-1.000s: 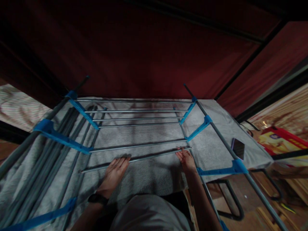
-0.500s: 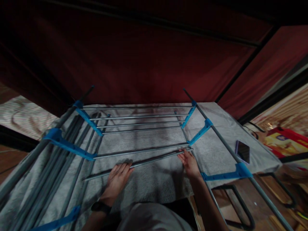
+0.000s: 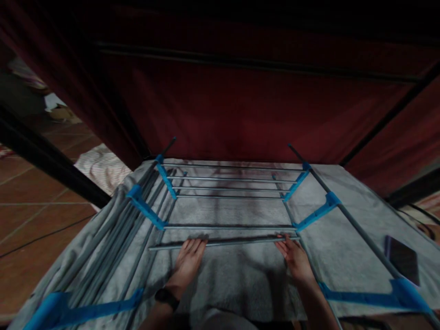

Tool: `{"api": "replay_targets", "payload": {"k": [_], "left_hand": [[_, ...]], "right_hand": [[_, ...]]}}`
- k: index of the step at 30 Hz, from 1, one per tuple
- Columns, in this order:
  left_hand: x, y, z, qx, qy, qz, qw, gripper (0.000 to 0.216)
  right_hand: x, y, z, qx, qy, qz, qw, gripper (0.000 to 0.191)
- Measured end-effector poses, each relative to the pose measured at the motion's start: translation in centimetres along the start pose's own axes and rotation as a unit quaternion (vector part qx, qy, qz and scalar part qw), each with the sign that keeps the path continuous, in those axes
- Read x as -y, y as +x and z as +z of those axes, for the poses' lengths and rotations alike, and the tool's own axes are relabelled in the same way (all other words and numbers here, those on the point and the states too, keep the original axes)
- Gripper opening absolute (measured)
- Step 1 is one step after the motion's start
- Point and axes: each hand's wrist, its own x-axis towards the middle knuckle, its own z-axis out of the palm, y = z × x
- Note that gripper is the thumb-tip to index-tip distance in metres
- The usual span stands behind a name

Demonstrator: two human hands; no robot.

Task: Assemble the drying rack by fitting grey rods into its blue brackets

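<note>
A thin grey metal tube (image 3: 240,241) lies across the middle of a rack frame, just on my side of a fixed crossbar (image 3: 227,227). My left hand (image 3: 189,259) is closed over it left of centre, knuckles up. Close to the tube's right end, my right hand (image 3: 293,257) pinches it between thumb and fingers. The tube's left end reaches past my left hand, short of the left uprights. Blue plastic brackets join the side poles, among them a left one (image 3: 147,211) and a right one (image 3: 318,212). Several crossbars (image 3: 227,189) span the far brackets.
Loose grey tubes (image 3: 118,238) lie bundled along the left side on a pale cloth (image 3: 220,275). A phone (image 3: 401,259) rests at the right, beyond the right pole (image 3: 360,233). Dark red fabric panels (image 3: 233,110) rise behind. Tiled floor (image 3: 41,206) shows at the left.
The view has shifted left, so the rack sits further right. Both hands keep hold of the tube, which now lies more nearly parallel to the crossbar and closer to it.
</note>
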Motion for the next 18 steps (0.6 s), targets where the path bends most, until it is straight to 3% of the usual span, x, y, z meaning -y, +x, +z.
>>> {"api": "replay_targets", "payload": {"k": [5,8,10,14,18], "left_hand": [[0.0,0.9,-0.6,0.027,0.001,-0.034,0.999,0.043],[0.0,0.8,-0.2,0.044,0.003,-0.056,0.997,0.049],[-0.2,0.6,0.2,0.046,0.001,-0.072,0.996,0.049],[-0.3,0.6,0.6,0.033,-0.006,-0.086,0.996,0.049],[-0.3,0.5,0.4,0.019,-0.011,-0.084,0.996,0.046]], "right_hand": [[-0.6,0.1,-1.7,0.056,-0.097,-0.041,0.993,0.034],[-1.8,0.9,-3.2,0.087,-0.267,-0.118,0.953,0.031],[-3.0,1.6,-4.0,0.09,-0.297,-0.139,0.94,0.031],[-5.3,2.8,-5.0,0.109,-0.393,-0.213,0.888,0.04],[-5.9,2.9,-5.0,0.092,-0.402,-0.225,0.883,0.038]]}}
